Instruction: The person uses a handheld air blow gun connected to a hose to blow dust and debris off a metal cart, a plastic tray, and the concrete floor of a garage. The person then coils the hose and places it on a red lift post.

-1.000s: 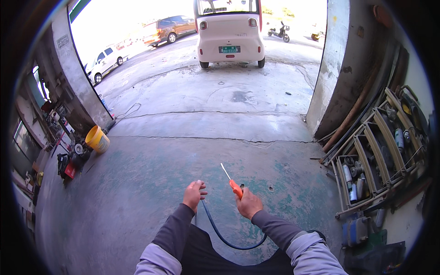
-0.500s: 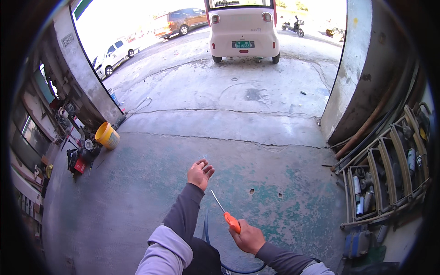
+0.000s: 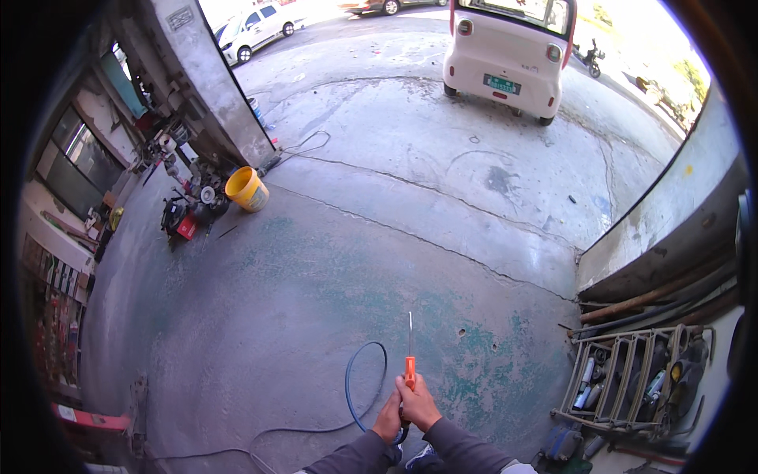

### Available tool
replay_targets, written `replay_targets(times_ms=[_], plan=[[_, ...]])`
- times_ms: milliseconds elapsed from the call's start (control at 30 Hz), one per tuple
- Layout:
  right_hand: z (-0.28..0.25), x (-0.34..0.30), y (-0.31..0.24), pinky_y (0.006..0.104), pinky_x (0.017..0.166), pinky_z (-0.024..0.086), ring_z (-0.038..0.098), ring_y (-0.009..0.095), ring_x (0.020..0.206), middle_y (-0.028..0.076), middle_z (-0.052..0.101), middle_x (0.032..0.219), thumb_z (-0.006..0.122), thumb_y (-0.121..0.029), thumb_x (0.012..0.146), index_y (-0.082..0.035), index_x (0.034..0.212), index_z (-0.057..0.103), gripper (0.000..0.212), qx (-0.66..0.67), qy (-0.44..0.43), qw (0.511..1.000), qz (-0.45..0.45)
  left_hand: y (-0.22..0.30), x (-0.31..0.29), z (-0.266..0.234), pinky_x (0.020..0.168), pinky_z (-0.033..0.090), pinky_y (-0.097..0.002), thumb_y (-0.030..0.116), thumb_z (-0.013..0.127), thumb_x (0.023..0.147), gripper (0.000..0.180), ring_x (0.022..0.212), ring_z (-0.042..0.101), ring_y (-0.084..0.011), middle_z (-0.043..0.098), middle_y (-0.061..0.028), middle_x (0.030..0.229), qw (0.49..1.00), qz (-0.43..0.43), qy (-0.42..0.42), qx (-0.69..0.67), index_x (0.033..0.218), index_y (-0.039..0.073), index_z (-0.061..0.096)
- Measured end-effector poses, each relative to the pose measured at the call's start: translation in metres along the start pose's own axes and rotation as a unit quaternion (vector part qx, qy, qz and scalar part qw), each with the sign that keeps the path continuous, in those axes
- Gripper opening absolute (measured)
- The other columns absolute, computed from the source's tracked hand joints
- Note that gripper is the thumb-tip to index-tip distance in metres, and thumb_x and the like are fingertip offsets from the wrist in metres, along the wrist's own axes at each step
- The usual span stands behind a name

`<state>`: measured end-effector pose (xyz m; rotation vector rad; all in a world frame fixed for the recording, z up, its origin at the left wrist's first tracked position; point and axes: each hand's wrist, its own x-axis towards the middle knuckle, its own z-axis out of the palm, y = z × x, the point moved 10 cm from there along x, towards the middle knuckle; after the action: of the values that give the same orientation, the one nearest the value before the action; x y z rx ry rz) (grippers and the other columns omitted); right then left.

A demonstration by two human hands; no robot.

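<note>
An orange air blow gun [image 3: 410, 368] with a long thin metal nozzle points straight ahead, low over the floor. My right hand [image 3: 421, 404] is wrapped round its handle. Pressed against the right hand is my left hand [image 3: 388, 415], its fingers closed about the lower end of the gun, where the hose joins; the exact grip is partly hidden. A blue air hose [image 3: 348, 385] makes a loop left of my hands and trails away over the floor to the left.
A yellow bucket [image 3: 247, 189] stands by the left door pillar beside piled machine parts [image 3: 207, 207]. On the right, a metal rack [image 3: 624, 378] holds cans and pipes. A red object [image 3: 91, 419] lies at the lower left. Outside the doorway stands a small white vehicle [image 3: 505, 59].
My left hand, held out apart with fingers loose, has come back to the right hand and closed at the blow gun. The nozzle swung to point forward. My view turned left.
</note>
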<state>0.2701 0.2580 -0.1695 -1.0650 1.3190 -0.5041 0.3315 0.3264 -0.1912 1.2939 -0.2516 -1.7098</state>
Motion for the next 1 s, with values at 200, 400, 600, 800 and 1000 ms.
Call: replay_targets(times_ms=[200,400,600,800,1000], plan=[[0.137,-0.073,-0.136,0.0413,0.103,0.038,0.052,0.028,0.118,0.015,0.056,0.122,0.063,-0.054,0.091,0.0,0.117,0.055,0.061,-0.069,-0.445,0.893,0.013,0.116,-0.146,-0.085,0.053,0.044,-0.028,0.053,0.039,0.104,0.054,0.064,0.055,-0.0121,0.056,-0.0029,0.092,0.982,0.089,0.078,0.149,0.131,0.008,0.046],[0.216,-0.001,-0.241,0.0412,0.085,0.054,0.064,0.025,0.096,0.016,0.062,0.11,0.054,-0.046,0.099,0.002,0.125,0.051,0.055,0.185,-0.207,0.956,0.095,0.196,-0.277,-0.132,0.058,0.047,-0.0301,0.071,0.034,0.097,0.074,0.06,0.059,-0.0141,0.062,-0.0058,0.073,0.92,0.213,0.205,0.256,0.098,0.003,0.061],[0.267,0.055,-0.313,0.0341,0.064,0.052,0.06,0.016,0.068,0.002,0.053,0.067,0.048,-0.036,0.102,-0.01,0.079,0.055,0.036,0.141,-0.201,0.966,0.074,0.255,-0.327,-0.146,0.06,0.048,-0.0305,0.068,0.034,0.098,0.071,0.063,0.06,-0.0147,0.066,-0.0071,0.078,0.893,0.253,0.24,0.283,0.093,0.002,0.059],[0.3,0.117,-0.443,0.0488,0.08,0.051,0.065,0.042,0.089,0.026,0.069,0.092,0.056,-0.045,0.092,0.003,0.092,0.07,0.051,-0.401,-0.195,0.844,-0.299,0.303,-0.252,-0.165,0.058,0.042,-0.0302,0.059,0.04,0.101,0.056,0.062,0.05,-0.0132,0.052,-0.0007,0.066,0.921,0.27,0.224,0.17,0.089,0.008,0.059],[0.311,0.255,-0.489,0.0469,0.081,0.051,0.067,0.042,0.088,0.028,0.068,0.089,0.052,-0.052,0.095,0.004,0.089,0.071,0.06,-0.276,-0.215,0.91,-0.222,0.424,-0.142,-0.191,0.06,0.048,-0.0362,0.061,0.049,0.097,0.056,0.064,0.059,-0.0194,0.065,-0.0086,0.082,0.9,0.312,0.304,0.018,0.099,0.006,0.06]])
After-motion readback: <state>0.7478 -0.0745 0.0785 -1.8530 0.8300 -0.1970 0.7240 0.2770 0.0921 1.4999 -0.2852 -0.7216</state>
